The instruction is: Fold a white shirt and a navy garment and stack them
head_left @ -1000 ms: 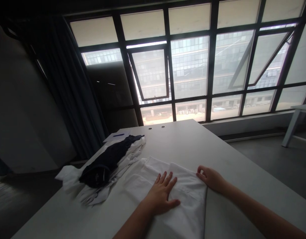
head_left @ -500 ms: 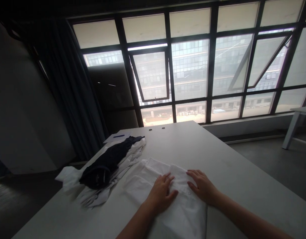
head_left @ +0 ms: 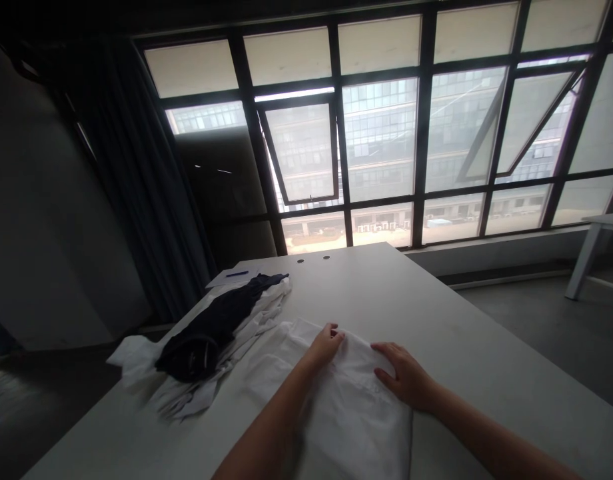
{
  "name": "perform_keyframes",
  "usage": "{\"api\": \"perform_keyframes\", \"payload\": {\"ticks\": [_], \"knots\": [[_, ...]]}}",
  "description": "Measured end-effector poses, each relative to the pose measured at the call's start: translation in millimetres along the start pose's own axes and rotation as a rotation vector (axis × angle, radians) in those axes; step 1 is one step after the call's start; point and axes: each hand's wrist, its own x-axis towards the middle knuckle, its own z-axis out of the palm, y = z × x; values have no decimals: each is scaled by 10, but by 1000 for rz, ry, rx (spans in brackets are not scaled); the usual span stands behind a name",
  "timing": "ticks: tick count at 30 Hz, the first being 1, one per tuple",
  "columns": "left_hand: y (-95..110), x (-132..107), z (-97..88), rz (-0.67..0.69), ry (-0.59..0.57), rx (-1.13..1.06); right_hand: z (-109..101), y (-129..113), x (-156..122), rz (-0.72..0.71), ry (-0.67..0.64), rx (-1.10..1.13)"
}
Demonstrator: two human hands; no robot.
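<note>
A white garment point(head_left: 351, 420) lies partly folded on the white table point(head_left: 466, 360) in front of me. My left hand point(head_left: 325, 345) rests at its far edge, fingers curled down onto the cloth near the collar. My right hand point(head_left: 404, 377) lies flat on the garment's right side, fingers stretched toward the left hand. A few centimetres of cloth separate the two hands.
To the left lies a heap of white clothes point(head_left: 186, 383) with a dark navy garment point(head_left: 211, 330) on top. A paper with a blue pen point(head_left: 236, 273) sits at the far left corner. Large windows point(head_left: 381, 140) stand behind; another table point(head_left: 599, 240) is at far right.
My left hand slid forward from the middle of the garment to its far edge and curled. My right hand came in from the right corner onto the cloth.
</note>
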Motion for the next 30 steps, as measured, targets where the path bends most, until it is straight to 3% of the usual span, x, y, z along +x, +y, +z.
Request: {"api": "perform_keyframes", "payload": {"ticks": [4,8,16,22,27,30], "knots": [[81,154,76,-32,5,14,30,69,16,26,60,7],[159,210,147,-38,28,101,95,213,81,189,165,-64],[240,79,246,-66,82,347,47,294,99,363,52,-312],[280,-69,255,-59,69,497,11,353,51,345,-1,-425],[308,-235,137,159,74,533,8,429,58,334,37,-419],[223,-380,89,362,-50,495,-22,502,96,313,60,-403]]}}
